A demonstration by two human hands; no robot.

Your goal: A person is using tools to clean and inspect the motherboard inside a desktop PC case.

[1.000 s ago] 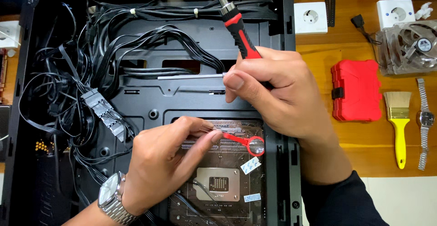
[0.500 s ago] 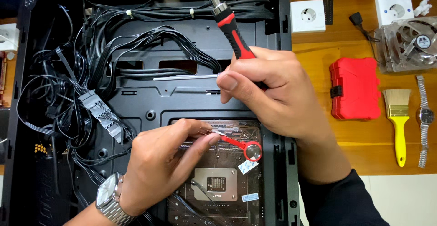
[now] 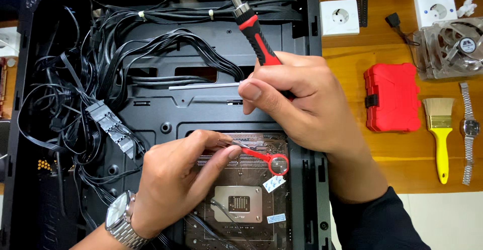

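Right hand (image 3: pixel 307 109) is closed around a red-and-black screwdriver (image 3: pixel 254 31), handle rising out of the fist over the open black computer case (image 3: pixel 312 8). Left hand (image 3: pixel 186 179) pinches small red-handled tweezers (image 3: pixel 261 157) over the motherboard (image 3: pixel 241 204). Screwdriver's working end is hidden under the palm. Long axis runs up-left, tilted.

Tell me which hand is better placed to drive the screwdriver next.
Right, probably: the right hand already grips the red-and-black screwdriver, while the left hand pinches the small red loupe over the motherboard.
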